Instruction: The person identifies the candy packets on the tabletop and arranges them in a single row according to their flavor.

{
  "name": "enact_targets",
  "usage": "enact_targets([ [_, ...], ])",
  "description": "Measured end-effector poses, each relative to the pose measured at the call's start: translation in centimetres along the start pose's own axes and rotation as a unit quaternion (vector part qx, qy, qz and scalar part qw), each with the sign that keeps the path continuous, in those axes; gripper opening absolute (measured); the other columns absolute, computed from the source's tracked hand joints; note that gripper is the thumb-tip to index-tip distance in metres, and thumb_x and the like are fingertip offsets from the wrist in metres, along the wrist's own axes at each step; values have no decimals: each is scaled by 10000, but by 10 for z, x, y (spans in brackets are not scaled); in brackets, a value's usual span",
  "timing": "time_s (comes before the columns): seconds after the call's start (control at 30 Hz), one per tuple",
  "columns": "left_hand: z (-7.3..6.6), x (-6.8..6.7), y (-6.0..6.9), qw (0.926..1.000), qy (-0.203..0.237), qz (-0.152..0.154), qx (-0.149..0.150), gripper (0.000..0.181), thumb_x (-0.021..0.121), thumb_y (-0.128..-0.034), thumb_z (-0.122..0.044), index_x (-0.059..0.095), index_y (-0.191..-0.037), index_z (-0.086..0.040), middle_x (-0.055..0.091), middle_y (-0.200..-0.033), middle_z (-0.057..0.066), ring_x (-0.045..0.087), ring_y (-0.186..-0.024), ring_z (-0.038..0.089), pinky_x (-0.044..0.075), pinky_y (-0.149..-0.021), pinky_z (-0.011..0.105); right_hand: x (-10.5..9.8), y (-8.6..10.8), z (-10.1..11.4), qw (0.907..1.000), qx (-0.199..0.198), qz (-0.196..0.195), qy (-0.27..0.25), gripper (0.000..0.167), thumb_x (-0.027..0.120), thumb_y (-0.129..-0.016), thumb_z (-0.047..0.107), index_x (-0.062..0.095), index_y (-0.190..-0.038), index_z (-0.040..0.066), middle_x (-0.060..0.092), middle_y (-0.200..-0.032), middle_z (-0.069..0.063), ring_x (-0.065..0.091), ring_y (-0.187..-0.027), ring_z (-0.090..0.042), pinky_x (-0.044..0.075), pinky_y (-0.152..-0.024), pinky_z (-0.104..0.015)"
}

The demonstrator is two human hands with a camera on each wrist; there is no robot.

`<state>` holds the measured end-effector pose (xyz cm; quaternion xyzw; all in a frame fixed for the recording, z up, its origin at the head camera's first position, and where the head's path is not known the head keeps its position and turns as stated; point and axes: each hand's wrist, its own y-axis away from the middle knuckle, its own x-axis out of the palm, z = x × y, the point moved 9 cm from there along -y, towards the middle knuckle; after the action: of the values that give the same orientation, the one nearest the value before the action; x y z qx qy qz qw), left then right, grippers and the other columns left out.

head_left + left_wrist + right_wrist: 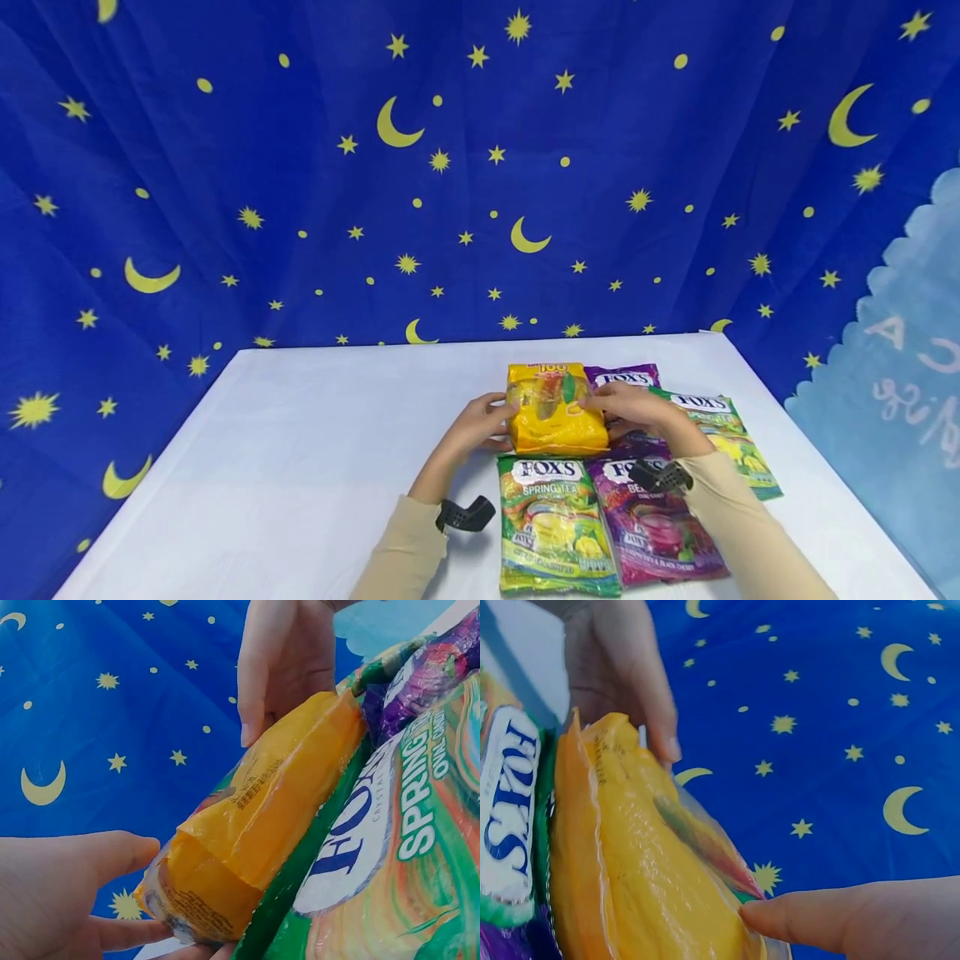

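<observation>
A yellow candy bag [553, 423] with a clear window lies between my two hands, at the back of the group of bags. My left hand [478, 423] holds its left side, the thumb [124, 853] on one face and fingers lower down by the edge. On the other side my right hand [639, 407] grips the bag, its thumb [795, 919] pressing near the window; its other fingers are partly hidden. Just in front lies a green Fox's Spring Tea bag [555, 521], its top edge close against the yellow bag.
A purple Fox's bag [660, 542] lies beside the front green one, partly under my right forearm. Another purple Fox's bag [621, 377] sits behind my right hand, and a second green bag [731, 437] lies at the right. White table [300, 467] stretches left; a starry blue curtain [465, 183] stands behind.
</observation>
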<state>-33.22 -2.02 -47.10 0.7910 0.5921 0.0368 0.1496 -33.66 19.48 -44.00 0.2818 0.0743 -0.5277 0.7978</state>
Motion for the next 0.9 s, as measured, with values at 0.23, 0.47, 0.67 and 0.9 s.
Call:
enact_targets([
  [0.23,1,1,-2,9999,164,-3,-39,644,623,-944,-325,384,-1442,7,560,-1195,217,651,-926,268,587,-709,368,2,2,1,9998,-47,-182,-50,695,604,-943,321,345,-1403,-131,485,-1315,-306,558,-1119,-384,566,-790,-425],
  [0.47,7,-4,-2,9987,379,-177,-281,642,633,-941,-318,388,-1448,-10,549,-1233,218,649,-916,245,585,-720,355,7,2,3,9990,-66,-276,-344,646,598,-945,305,361,-1407,-79,442,-1367,-308,505,-1184,-425,547,-828,-450],
  [0.67,11,-7,-2,9972,530,-294,-437,629,631,-942,-317,403,-1455,-34,580,-1237,209,657,-953,259,580,-744,353,5,1,1,9977,-32,-485,-467,658,629,-922,338,387,-1393,-52,526,-1284,-261,578,-1072,-364,551,-807,-428],
  [0.9,11,-6,-1,9970,574,-332,-393,628,638,-937,-316,414,-1456,-41,641,-1150,175,665,-927,230,578,-744,327,4,-4,-6,9935,-217,-384,-1048,622,659,-910,307,414,-1353,-55,634,-1089,-145,641,-850,-210,572,-745,-360],
])
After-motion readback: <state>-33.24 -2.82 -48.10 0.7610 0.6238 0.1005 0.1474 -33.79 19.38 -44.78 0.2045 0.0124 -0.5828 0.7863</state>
